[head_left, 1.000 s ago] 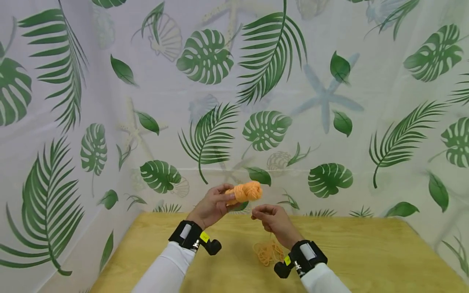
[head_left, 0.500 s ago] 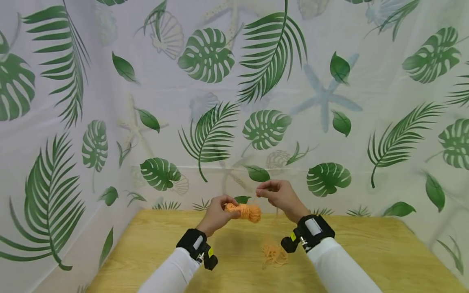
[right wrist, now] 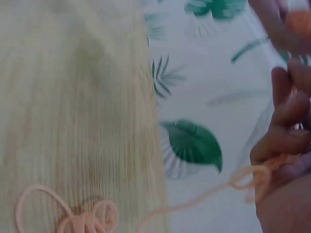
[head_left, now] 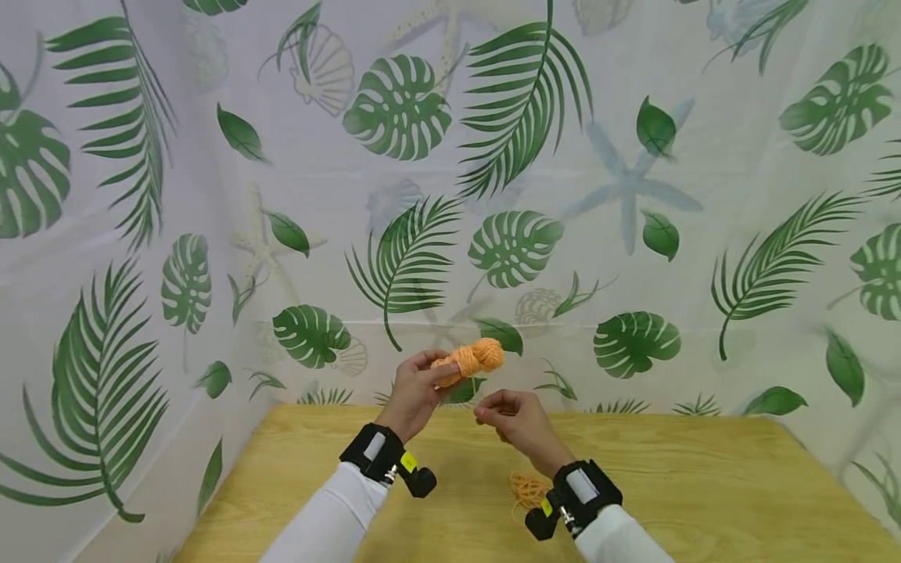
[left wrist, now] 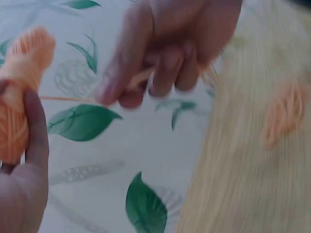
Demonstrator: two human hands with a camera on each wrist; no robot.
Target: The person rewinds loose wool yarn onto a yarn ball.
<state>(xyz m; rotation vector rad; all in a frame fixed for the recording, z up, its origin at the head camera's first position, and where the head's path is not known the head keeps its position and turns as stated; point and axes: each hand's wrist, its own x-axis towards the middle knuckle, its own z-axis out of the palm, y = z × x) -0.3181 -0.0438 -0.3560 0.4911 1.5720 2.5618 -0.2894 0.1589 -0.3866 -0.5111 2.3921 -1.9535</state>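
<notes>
My left hand holds a small orange skein of yarn, wrapped round its middle, above the table's far edge. In the left wrist view the thumb lies along the side of the skein. Lower and to the right, my right hand pinches a strand of the yarn between thumb and fingertips. That strand runs taut from the skein to the pinch. From the curled fingers of the right hand a slack strand trails down. A loose heap of yarn lies on the table beneath.
The pale wooden table ends at a curtain printed with leaves, shells and starfish, which also covers the left side. Each wrist wears a black strap with a small camera. The right one overlaps the loose heap in the head view.
The right hand rose above the skein, then came down in front of it with the strand. The left hand dipped with the skein and has lifted and tilted it up again.
</notes>
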